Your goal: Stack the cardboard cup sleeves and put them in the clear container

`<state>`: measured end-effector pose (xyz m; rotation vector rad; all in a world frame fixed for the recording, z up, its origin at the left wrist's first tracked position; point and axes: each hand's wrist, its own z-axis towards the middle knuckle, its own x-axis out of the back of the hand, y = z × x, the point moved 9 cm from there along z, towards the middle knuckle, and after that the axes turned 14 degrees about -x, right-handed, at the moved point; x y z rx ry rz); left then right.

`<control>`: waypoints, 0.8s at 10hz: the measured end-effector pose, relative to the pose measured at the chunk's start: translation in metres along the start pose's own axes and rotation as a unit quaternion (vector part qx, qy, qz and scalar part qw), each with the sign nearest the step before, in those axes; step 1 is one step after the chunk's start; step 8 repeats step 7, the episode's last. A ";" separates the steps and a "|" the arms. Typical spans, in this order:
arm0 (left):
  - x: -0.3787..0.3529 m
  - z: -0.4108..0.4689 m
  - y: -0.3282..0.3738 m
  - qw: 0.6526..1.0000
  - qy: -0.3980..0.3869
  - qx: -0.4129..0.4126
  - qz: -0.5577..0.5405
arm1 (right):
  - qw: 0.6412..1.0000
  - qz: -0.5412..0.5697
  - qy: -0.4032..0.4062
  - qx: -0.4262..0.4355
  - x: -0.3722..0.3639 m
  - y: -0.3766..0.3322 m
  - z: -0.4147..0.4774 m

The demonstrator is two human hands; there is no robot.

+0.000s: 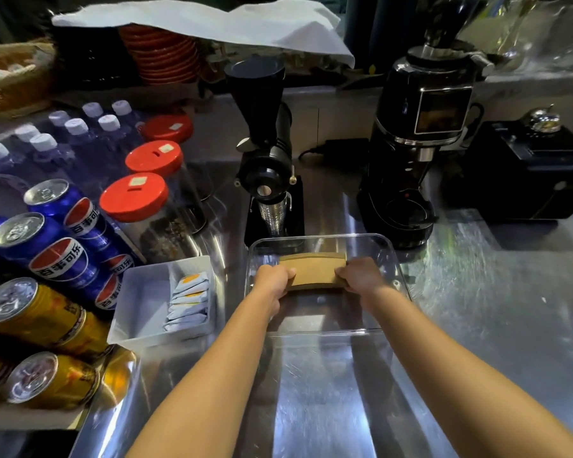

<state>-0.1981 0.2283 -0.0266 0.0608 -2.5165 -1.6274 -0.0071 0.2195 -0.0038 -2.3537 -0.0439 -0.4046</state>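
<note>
A flat stack of brown cardboard cup sleeves (315, 271) is held inside the clear container (382, 246), which stands on the steel counter in the middle of the view. My left hand (273, 280) grips the stack's left end and my right hand (359, 276) grips its right end. Both hands reach down past the container's rim. Whether the stack rests on the container's floor cannot be told.
A white tray (139, 292) of sachets sits left of the container. Soda cans (57, 259), red-lidded jars (134, 196) and bottles crowd the left. Two black grinders (267, 166) (417, 143) stand just behind the container, a black box (530, 170) at right.
</note>
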 end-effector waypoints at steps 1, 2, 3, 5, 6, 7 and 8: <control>0.002 0.004 -0.002 0.999 0.013 -0.007 0.031 | 1.000 -0.010 0.004 0.012 -0.002 -0.001 0.000; 0.002 0.003 -0.002 0.998 0.018 -0.012 0.059 | 0.994 -0.084 0.054 0.044 0.001 -0.007 -0.003; 0.002 0.006 0.001 0.995 0.022 -0.040 0.086 | 0.989 -0.102 0.079 0.070 0.002 -0.010 -0.006; 0.002 0.001 0.014 0.982 0.019 -0.082 0.171 | 0.992 -0.068 0.080 0.072 0.002 -0.008 -0.002; 0.004 -0.005 0.021 0.977 0.012 -0.076 0.197 | 0.989 -0.105 0.080 0.062 0.000 -0.007 -0.001; 0.008 -0.013 0.033 0.979 0.041 -0.100 0.174 | 0.980 -0.145 0.114 0.072 0.004 -0.011 0.001; 0.008 -0.013 0.033 0.979 0.041 -0.100 0.174 | 0.980 -0.145 0.114 0.072 0.004 -0.011 0.001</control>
